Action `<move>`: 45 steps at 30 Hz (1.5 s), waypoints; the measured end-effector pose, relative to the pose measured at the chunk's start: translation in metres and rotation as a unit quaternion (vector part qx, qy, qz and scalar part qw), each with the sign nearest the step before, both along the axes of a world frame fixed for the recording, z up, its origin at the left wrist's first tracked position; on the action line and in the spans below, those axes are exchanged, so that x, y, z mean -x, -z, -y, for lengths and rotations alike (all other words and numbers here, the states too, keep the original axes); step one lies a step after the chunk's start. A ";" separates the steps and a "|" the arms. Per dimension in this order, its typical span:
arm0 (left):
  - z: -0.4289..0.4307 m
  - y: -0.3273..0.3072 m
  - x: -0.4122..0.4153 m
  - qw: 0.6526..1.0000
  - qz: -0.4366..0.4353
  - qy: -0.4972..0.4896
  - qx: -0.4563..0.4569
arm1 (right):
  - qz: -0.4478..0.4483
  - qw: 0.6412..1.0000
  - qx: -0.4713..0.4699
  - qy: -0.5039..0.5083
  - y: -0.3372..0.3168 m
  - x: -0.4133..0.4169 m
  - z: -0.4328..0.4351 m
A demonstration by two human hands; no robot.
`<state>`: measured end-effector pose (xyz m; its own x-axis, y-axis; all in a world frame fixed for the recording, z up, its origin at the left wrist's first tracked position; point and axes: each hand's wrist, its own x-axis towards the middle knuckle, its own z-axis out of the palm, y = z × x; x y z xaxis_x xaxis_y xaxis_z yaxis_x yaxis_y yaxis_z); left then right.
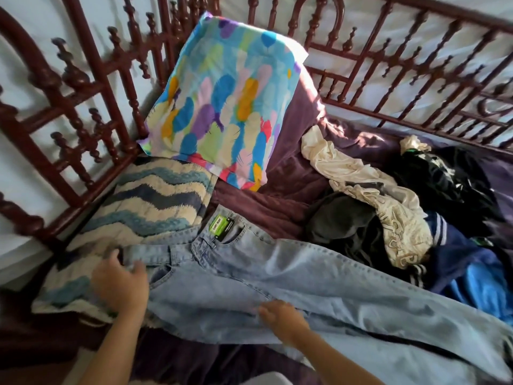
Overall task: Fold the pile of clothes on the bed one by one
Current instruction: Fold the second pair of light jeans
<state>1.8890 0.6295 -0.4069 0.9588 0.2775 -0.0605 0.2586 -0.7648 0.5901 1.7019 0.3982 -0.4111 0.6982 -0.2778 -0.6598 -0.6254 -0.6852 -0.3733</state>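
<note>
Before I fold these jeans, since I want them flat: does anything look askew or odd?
Two things. The waist end of the jeans lies up on the striped pillow, not flat on the bed. A green tag is still attached near the waistband, which is odd for laundry. Nothing looks torn or spilled.
</note>
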 end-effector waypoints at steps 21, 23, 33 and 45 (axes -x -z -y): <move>0.140 0.059 -0.076 0.876 -0.136 0.438 -0.152 | -0.034 0.992 0.095 0.075 0.009 -0.007 0.026; 0.144 0.062 -0.083 0.870 -0.148 0.446 -0.147 | -0.031 0.993 0.096 0.066 0.012 -0.020 0.027; 0.179 0.078 -0.107 0.842 -0.270 0.407 -0.228 | -0.034 0.994 0.080 0.058 0.032 -0.079 0.055; 0.189 0.073 -0.124 0.860 -0.358 0.338 -0.136 | -0.027 0.993 0.058 0.100 0.045 -0.074 0.059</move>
<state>2.0130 0.4407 -0.4796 0.6503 -0.2301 -0.7240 -0.0762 -0.9680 0.2393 1.7756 0.3389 -0.4562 0.5863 -0.4830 -0.6503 -0.7698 -0.5821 -0.2617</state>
